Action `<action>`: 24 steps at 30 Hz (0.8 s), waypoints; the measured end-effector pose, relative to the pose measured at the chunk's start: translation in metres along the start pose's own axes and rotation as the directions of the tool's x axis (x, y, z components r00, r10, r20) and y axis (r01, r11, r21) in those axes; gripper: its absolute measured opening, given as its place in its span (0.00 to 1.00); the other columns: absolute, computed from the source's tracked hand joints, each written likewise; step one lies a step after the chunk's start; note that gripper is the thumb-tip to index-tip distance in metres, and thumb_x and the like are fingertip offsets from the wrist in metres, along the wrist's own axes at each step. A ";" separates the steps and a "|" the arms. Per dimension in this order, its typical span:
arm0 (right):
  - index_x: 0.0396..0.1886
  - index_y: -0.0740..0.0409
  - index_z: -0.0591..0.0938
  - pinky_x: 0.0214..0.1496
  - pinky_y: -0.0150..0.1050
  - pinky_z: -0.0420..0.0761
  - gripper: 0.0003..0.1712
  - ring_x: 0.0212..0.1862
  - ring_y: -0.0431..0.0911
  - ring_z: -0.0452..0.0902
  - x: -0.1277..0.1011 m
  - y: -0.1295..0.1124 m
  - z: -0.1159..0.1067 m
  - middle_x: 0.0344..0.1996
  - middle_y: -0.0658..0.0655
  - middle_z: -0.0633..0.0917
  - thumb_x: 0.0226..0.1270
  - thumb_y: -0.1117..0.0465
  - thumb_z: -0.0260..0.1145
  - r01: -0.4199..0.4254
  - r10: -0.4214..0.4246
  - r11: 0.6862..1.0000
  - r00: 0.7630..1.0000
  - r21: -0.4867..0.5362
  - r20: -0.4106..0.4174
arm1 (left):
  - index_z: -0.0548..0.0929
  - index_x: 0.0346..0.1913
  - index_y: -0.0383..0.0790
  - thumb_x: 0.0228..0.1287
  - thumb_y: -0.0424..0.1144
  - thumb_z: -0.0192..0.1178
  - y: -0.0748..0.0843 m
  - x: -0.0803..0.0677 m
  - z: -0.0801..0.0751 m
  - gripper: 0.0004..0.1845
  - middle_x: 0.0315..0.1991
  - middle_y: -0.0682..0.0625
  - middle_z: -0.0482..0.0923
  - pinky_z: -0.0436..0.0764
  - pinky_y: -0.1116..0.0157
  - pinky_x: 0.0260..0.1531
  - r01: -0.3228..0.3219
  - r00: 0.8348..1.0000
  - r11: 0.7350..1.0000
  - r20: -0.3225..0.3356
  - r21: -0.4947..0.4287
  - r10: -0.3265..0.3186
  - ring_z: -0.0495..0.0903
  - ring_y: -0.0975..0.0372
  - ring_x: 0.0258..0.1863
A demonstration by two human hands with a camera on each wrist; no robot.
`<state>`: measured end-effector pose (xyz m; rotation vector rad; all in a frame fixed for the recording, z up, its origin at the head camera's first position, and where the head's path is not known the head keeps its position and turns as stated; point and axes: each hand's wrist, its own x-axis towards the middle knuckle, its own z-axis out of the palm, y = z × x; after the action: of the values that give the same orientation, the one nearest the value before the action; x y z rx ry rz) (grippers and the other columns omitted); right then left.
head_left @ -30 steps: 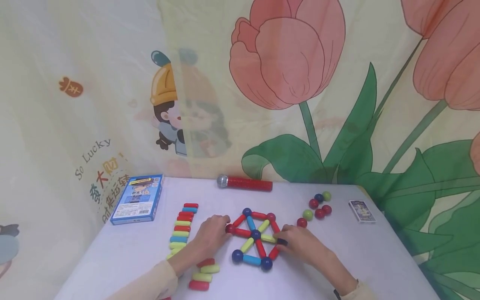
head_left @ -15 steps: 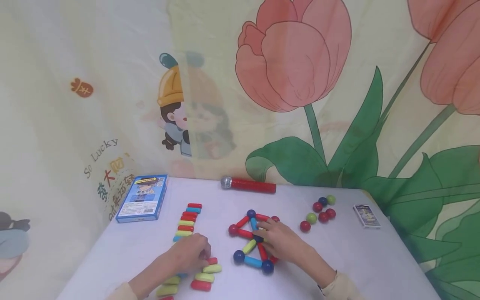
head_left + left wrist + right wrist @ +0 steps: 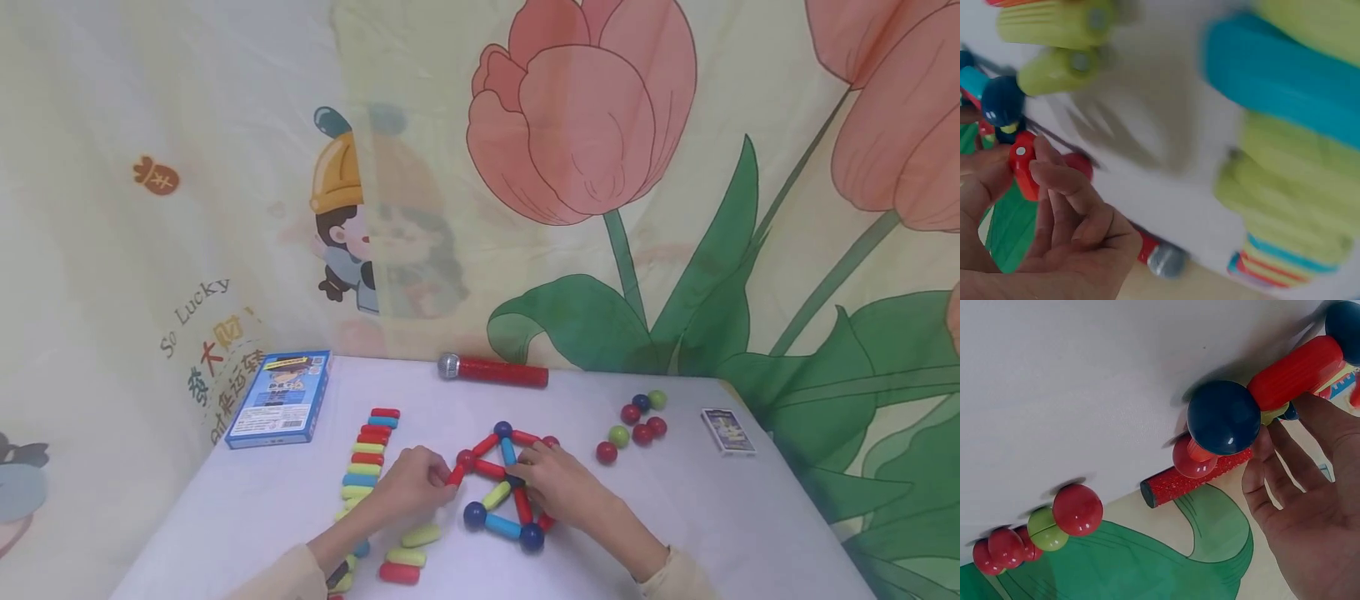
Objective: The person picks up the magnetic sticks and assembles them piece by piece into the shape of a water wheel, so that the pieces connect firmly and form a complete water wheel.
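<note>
A flat frame of magnetic balls and rods (image 3: 491,469) lies on the table in the head view. My left hand (image 3: 412,482) is at its left side, pinching a red magnetic rod (image 3: 1024,164) between thumb and fingers. That rod's upper end meets the frame's red ball (image 3: 466,459). Over the middle of the frame is my right hand (image 3: 566,485), covering several parts on the right. Its thumb and fingers hold the frame around a yellow-green rod (image 3: 1274,415), near a blue ball (image 3: 1224,417) and a red rod (image 3: 1297,372).
Loose rods (image 3: 363,469) form a column left of the frame. A few more rods (image 3: 405,557) lie nearer. Several loose balls (image 3: 642,433) sit at the right beside a card pack (image 3: 727,431). A red microphone (image 3: 498,371) and a blue box (image 3: 279,398) stand farther back.
My left hand went from the frame to the loose rods, took a red rod and brought it to the red ball. My right hand moved from the frame's right corner to its middle.
</note>
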<state>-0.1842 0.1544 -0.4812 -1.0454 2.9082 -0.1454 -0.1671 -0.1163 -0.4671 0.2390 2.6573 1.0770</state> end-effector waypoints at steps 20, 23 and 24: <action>0.63 0.49 0.89 0.59 0.46 0.88 0.28 0.58 0.48 0.86 -0.003 -0.003 0.003 0.53 0.53 0.89 0.62 0.59 0.85 0.001 -0.001 1.000 1.000 0.015 -0.019 | 0.78 0.31 0.41 0.66 0.39 0.78 0.010 0.012 0.027 0.16 0.24 0.50 0.79 0.70 0.70 0.23 0.105 0.993 0.991 -0.045 -0.087 -0.110 0.76 0.59 0.22; 0.63 0.49 0.89 0.58 0.45 0.88 0.29 0.57 0.47 0.86 -0.003 -0.003 0.003 0.52 0.53 0.89 0.62 0.59 0.85 -0.002 0.002 1.000 1.000 0.011 -0.020 | 0.77 0.30 0.41 0.65 0.40 0.78 0.007 0.014 0.029 0.17 0.23 0.50 0.78 0.69 0.71 0.23 0.071 0.996 0.995 -0.050 -0.071 -0.074 0.76 0.59 0.22; 0.63 0.49 0.89 0.58 0.44 0.88 0.29 0.56 0.47 0.86 -0.002 -0.002 0.003 0.52 0.53 0.89 0.62 0.59 0.85 -0.004 0.004 1.000 1.000 0.012 -0.021 | 0.77 0.30 0.42 0.65 0.41 0.78 0.006 0.015 0.029 0.17 0.23 0.50 0.77 0.69 0.70 0.22 0.057 0.997 0.996 -0.052 -0.066 -0.060 0.76 0.59 0.22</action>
<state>-0.1805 0.1539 -0.4840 -1.0426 2.9244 -0.1753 -0.1719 -0.0892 -0.4859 0.1202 2.6540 1.1641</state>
